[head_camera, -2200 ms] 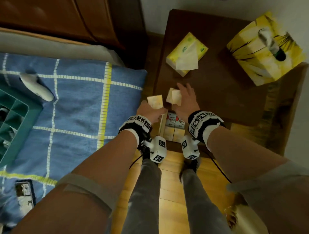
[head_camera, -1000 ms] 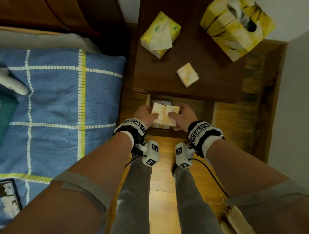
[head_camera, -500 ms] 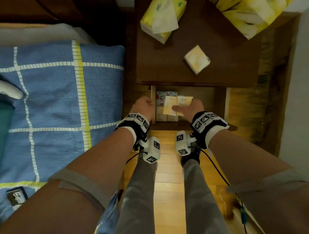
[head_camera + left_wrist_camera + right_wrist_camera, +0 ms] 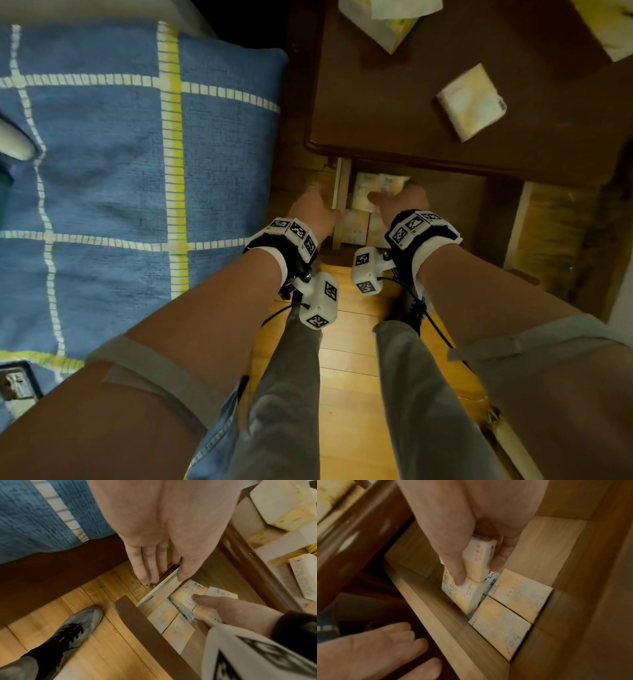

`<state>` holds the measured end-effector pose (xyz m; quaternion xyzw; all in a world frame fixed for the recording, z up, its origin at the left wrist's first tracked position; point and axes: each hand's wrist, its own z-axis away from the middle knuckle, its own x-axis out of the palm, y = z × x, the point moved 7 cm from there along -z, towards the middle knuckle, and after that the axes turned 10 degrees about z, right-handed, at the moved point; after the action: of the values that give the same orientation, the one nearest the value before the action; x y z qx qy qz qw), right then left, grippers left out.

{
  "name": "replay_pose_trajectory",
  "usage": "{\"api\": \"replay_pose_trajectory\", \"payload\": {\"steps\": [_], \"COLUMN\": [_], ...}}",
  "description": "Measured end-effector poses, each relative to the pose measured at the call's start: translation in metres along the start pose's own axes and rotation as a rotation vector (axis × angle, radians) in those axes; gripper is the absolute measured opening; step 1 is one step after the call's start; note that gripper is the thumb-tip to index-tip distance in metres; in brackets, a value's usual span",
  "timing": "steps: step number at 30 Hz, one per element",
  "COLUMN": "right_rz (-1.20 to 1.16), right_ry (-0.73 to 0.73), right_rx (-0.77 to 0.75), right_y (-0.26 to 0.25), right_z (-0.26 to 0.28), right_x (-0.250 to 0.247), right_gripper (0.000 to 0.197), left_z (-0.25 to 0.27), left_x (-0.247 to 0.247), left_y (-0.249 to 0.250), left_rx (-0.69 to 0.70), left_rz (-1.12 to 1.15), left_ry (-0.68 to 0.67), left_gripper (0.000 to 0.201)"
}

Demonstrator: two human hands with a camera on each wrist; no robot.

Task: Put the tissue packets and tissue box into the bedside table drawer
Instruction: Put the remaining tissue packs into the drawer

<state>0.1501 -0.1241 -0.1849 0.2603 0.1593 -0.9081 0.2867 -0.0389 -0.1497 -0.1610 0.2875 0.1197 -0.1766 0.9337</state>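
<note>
The bedside table's drawer stands pulled out, with two tissue packets lying flat at its front. My right hand is down inside it and grips two more pale yellow packets side by side, thumb on one and fingers round the other. My left hand is open, its straight fingers along the outside of the drawer's left wall. On the table top lie one small packet, an opened tissue pack and the yellow tissue box.
A bed with a blue checked cover lies close on the left of the table. My legs and shoes stand on the wooden floor before the drawer front. A wall edge runs down the right.
My left hand has let go of its packet and moved to the drawer's left wall. My right hand has taken both packets and lowered them deeper into the drawer.
</note>
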Motion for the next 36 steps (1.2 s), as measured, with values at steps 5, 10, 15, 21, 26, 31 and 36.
{"api": "replay_pose_trajectory", "payload": {"steps": [5, 10, 15, 21, 26, 31, 36], "right_rz": [0.069, 0.233, 0.137, -0.01, 0.005, 0.345, 0.232], "right_ry": [-0.012, -0.084, -0.018, -0.009, -0.033, -0.073, -0.087], "right_rx": [-0.059, -0.11, -0.133, -0.053, -0.134, -0.156, -0.145], "right_y": [-0.009, -0.013, -0.002, 0.016, 0.011, 0.01, 0.018], "right_z": [-0.016, -0.031, -0.033, -0.046, -0.047, -0.04, -0.042], "right_x": [0.01, 0.021, 0.019, -0.004, -0.003, 0.009, 0.007], "right_gripper": [0.066, 0.055, 0.06, 0.041, 0.043, 0.051, 0.047], "left_z": [-0.01, -0.016, -0.016, -0.012, -0.015, -0.019, -0.021], "left_x": [-0.004, 0.001, 0.005, 0.005, 0.008, 0.006, 0.006], "left_y": [-0.006, -0.003, 0.001, 0.011, 0.011, 0.012, 0.02], "left_rx": [0.014, -0.005, -0.068, -0.062, -0.058, -0.054, -0.033], "left_rz": [0.022, -0.007, 0.005, 0.007, -0.023, -0.045, -0.051], "left_ry": [0.01, -0.042, -0.023, 0.036, 0.049, 0.092, 0.112], "left_gripper": [0.057, 0.057, 0.052, 0.052, 0.051, 0.059, 0.059]}}
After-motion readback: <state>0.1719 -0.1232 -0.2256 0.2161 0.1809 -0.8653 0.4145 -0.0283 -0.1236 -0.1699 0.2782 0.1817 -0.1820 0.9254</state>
